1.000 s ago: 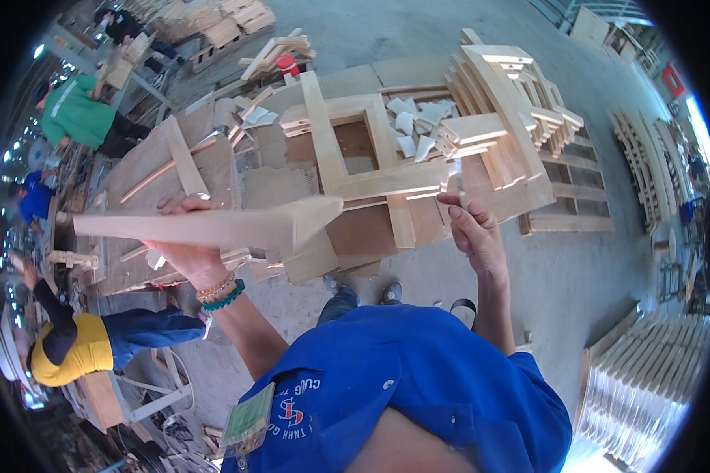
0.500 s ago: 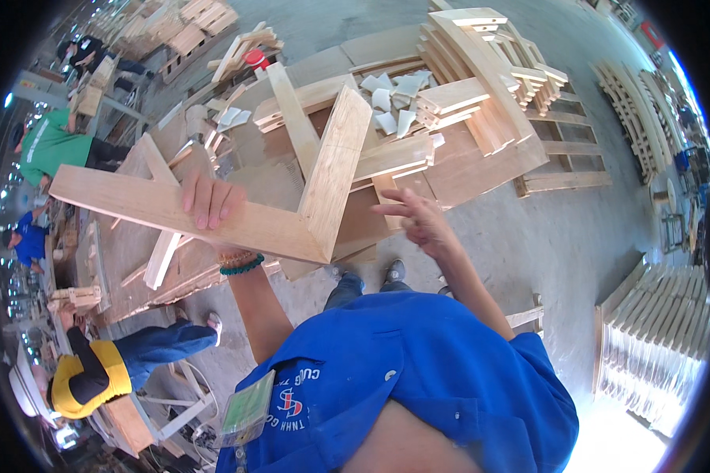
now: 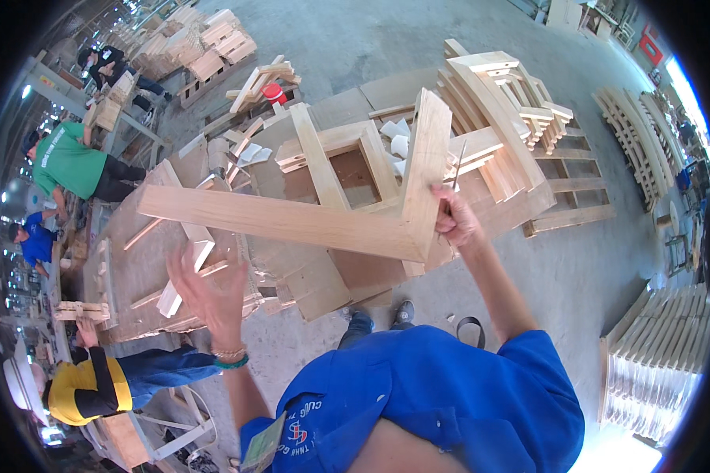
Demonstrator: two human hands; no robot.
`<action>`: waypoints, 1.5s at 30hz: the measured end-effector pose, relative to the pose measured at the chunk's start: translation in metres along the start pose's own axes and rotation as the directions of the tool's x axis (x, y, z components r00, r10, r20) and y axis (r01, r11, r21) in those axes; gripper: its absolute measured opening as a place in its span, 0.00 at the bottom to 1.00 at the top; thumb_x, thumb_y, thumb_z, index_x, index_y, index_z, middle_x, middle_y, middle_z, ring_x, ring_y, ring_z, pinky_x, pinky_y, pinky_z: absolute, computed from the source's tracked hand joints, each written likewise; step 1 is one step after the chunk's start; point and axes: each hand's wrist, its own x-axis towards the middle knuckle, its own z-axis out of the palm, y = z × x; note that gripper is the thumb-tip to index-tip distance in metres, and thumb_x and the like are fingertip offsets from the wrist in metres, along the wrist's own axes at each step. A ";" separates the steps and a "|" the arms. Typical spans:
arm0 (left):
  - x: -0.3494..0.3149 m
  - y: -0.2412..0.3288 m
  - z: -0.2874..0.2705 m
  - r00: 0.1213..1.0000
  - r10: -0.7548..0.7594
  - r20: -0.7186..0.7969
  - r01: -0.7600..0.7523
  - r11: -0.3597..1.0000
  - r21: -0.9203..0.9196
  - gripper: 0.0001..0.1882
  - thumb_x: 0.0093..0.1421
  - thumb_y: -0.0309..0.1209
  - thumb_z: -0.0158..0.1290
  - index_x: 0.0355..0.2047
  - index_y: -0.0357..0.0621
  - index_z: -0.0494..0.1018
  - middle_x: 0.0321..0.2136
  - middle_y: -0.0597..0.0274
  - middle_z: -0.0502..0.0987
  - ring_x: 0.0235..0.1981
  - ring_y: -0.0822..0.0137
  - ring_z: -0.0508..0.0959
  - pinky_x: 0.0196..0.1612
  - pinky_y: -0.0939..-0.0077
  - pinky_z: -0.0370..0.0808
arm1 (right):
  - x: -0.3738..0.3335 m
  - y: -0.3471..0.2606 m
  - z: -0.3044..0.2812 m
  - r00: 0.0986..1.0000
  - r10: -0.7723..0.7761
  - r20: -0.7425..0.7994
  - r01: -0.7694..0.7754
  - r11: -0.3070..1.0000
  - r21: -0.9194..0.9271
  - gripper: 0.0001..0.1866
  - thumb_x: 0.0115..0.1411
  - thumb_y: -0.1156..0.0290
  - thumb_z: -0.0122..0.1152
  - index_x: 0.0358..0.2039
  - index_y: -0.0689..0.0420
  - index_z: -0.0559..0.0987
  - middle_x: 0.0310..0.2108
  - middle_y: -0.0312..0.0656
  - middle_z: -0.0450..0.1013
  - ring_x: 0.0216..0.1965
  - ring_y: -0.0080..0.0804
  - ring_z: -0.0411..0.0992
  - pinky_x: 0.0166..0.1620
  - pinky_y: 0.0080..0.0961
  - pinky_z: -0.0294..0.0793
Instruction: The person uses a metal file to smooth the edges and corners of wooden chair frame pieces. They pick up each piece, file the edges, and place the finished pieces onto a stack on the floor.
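Observation:
A pale L-shaped wooden piece (image 3: 292, 221), two boards joined at a mitred corner, spans the middle of my view. My right hand (image 3: 457, 221) is closed at the outer edge of its short arm, near the corner. From that hand a thin dark stick (image 3: 459, 164) points up; its kind is too small to tell. Below the long arm, my left hand (image 3: 209, 293) is open, fingers spread and somewhat blurred, apart from the piece. Under that hand lie loose wooden strips (image 3: 187, 270) on the work surface.
Ahead lie a wooden frame (image 3: 319, 158), white scraps (image 3: 400, 145) and stacked boards (image 3: 489, 91) on cardboard (image 3: 317, 282). A red-lidded container (image 3: 274, 94) stands beyond. Pallets (image 3: 572, 185) are to the right. Several people work at left, the nearest in a yellow-and-black top (image 3: 91, 390).
My left hand has let go of the long arm and drawn back toward me. My right hand has closed at the short arm. The L-shaped piece has shifted right in view.

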 end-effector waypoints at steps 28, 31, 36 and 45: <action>-0.065 0.168 0.233 0.632 -0.242 0.736 0.650 0.683 -0.334 0.46 0.47 0.34 0.58 0.61 0.30 0.47 0.54 0.34 0.63 0.55 0.42 0.67 0.54 0.55 0.69 | -0.103 0.028 -0.084 0.907 -0.180 -0.381 0.002 0.906 -0.423 0.18 0.65 0.62 0.52 0.50 0.60 0.72 0.31 0.38 0.76 0.11 0.09 0.51 0.12 0.09 0.47; -0.064 0.190 0.253 0.742 -0.162 0.650 0.457 0.833 -0.313 0.49 0.47 0.34 0.59 0.63 0.31 0.44 0.59 0.33 0.57 0.61 0.43 0.61 0.60 0.58 0.63 | -0.107 0.034 -0.086 0.901 -0.179 -0.396 -0.020 0.893 -0.449 0.18 0.65 0.62 0.53 0.50 0.60 0.73 0.31 0.38 0.76 0.11 0.09 0.52 0.12 0.09 0.47; -0.057 0.194 0.255 0.749 -0.058 0.660 0.464 0.758 -0.459 0.54 0.47 0.32 0.61 0.66 0.33 0.37 0.62 0.29 0.49 0.65 0.40 0.52 0.66 0.55 0.53 | -0.108 0.041 -0.089 0.895 -0.185 -0.406 -0.001 0.909 -0.418 0.18 0.64 0.61 0.54 0.49 0.60 0.74 0.31 0.38 0.77 0.11 0.08 0.52 0.12 0.09 0.47; -0.108 0.190 0.259 0.848 -0.079 0.523 0.433 0.672 -0.600 0.53 0.48 0.31 0.60 0.67 0.36 0.36 0.65 0.30 0.40 0.67 0.38 0.45 0.68 0.53 0.46 | -0.065 0.077 -0.062 0.918 -0.084 -0.388 -0.154 0.825 -0.544 0.19 0.63 0.62 0.55 0.49 0.60 0.74 0.36 0.41 0.79 0.10 0.08 0.53 0.12 0.09 0.49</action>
